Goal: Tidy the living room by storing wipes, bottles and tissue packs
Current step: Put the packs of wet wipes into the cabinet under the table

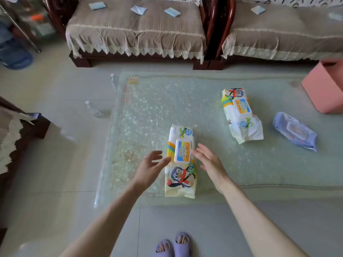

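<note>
Both hands are open and hold nothing: the left hand [151, 165] and right hand [207, 160] flank the nearest wipes pack [181, 162] on the glass table [148, 112]. She should squeeze its soft sides evenly, then carry it toward the pink bin [323, 89].

Both bare arms reach forward, side by side. The left hand [151, 168] is open, with its fingers spread and a little bent. The right hand [210, 162] is open too, fingers nearly straight. The palms face each other.
</note>
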`<action>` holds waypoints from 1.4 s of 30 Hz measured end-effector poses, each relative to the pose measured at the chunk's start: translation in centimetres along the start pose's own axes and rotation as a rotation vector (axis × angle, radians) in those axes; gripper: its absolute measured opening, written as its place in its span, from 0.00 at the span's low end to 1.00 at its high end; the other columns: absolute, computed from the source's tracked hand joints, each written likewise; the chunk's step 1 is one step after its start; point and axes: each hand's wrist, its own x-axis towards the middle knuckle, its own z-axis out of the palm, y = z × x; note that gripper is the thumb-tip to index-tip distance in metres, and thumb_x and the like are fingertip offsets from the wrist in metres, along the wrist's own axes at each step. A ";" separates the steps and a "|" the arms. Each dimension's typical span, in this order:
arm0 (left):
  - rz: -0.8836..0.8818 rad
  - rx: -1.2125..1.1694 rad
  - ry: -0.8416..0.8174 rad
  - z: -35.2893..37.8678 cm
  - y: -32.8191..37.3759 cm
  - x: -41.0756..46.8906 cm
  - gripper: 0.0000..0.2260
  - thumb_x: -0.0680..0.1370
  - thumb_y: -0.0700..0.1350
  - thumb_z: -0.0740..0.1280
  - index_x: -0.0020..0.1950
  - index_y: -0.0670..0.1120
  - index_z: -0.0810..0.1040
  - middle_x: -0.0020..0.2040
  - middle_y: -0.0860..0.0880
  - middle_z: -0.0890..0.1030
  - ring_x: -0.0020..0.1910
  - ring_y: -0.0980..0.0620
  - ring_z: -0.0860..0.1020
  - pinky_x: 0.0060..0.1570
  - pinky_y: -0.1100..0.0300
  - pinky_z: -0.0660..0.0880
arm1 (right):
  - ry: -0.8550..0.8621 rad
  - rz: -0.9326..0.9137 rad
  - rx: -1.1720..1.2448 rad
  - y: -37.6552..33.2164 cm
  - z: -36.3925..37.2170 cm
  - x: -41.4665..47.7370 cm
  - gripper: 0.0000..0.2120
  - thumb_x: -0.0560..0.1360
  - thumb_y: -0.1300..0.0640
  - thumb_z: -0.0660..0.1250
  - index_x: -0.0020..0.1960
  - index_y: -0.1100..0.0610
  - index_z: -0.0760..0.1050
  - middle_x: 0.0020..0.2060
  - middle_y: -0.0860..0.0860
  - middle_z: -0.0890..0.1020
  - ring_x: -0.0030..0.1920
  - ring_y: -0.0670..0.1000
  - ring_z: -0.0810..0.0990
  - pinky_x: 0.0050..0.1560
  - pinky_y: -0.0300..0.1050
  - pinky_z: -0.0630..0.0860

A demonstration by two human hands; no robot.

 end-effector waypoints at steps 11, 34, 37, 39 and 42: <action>-0.134 -0.118 -0.014 3.7 -5.3 6.6 0.34 0.74 0.52 0.72 0.75 0.45 0.62 0.66 0.46 0.73 0.56 0.51 0.78 0.47 0.59 0.78 | 0.081 0.117 -0.072 7.6 -1.2 8.8 0.40 0.73 0.42 0.68 0.77 0.51 0.54 0.72 0.49 0.69 0.56 0.42 0.74 0.46 0.33 0.69; -0.176 -0.407 -0.250 4.5 -6.8 8.7 0.15 0.73 0.44 0.73 0.58 0.40 0.80 0.52 0.40 0.84 0.49 0.38 0.84 0.47 0.46 0.81 | 0.152 0.096 0.145 9.3 -0.6 11.5 0.23 0.67 0.50 0.77 0.59 0.48 0.74 0.45 0.46 0.86 0.40 0.46 0.86 0.32 0.36 0.79; -0.190 -0.419 -0.237 4.5 -6.7 8.2 0.15 0.72 0.43 0.73 0.57 0.40 0.80 0.52 0.39 0.84 0.49 0.37 0.83 0.48 0.45 0.81 | 0.153 0.098 0.145 9.3 -0.6 11.1 0.24 0.66 0.49 0.78 0.59 0.49 0.75 0.44 0.46 0.86 0.40 0.46 0.86 0.32 0.36 0.79; -0.197 -0.429 -0.226 4.4 -6.7 7.5 0.15 0.72 0.43 0.73 0.56 0.40 0.81 0.51 0.40 0.85 0.48 0.38 0.84 0.46 0.46 0.81 | 0.154 0.094 0.150 9.5 -0.6 10.4 0.23 0.65 0.49 0.78 0.56 0.48 0.76 0.43 0.46 0.86 0.40 0.47 0.86 0.33 0.37 0.79; -0.212 -0.434 -0.222 4.4 -6.8 6.8 0.15 0.71 0.42 0.73 0.56 0.40 0.80 0.51 0.40 0.85 0.47 0.38 0.84 0.44 0.47 0.81 | 0.152 0.089 0.168 9.9 -0.6 9.5 0.21 0.63 0.50 0.79 0.53 0.46 0.76 0.45 0.47 0.86 0.42 0.48 0.86 0.36 0.39 0.80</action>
